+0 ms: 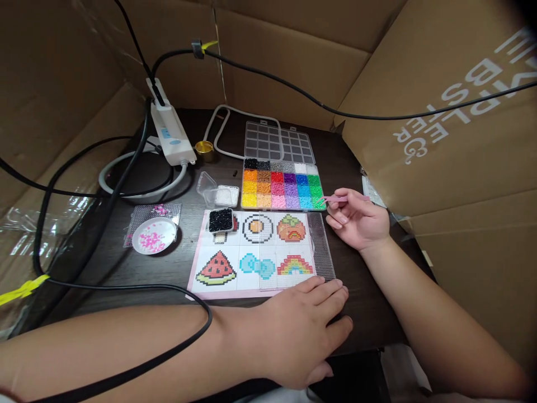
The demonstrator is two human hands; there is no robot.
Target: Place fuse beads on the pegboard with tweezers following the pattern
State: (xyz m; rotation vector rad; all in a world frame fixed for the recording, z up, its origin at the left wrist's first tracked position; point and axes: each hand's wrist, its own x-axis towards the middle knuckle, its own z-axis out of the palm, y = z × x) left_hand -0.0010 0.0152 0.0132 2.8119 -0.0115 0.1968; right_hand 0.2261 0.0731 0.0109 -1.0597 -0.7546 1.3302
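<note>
Pink tweezers (342, 198) are pinched in my right hand (361, 218), their tips over the green beads at the right edge of the sorted bead box (283, 184). My left hand (308, 330) lies flat with fingers stretched out, at the lower right corner of the pattern sheet (213, 240). A clear pegboard (323, 246) overlaps the sheet's right side, near the left fingertips. Printed on the sheet are a watermelon, an egg, a bow, a rainbow and other pixel pictures. A small box of black beads (220, 220) rests on its upper left part.
A white dish of pink beads (154, 236) sits on another pegboard (172, 210) at left. Behind are an open box of white beads (227, 196), a gold cup (204, 149) and a power strip (172, 131). A black cable (168, 358) crosses my left forearm; cardboard walls (289, 50) surround the table.
</note>
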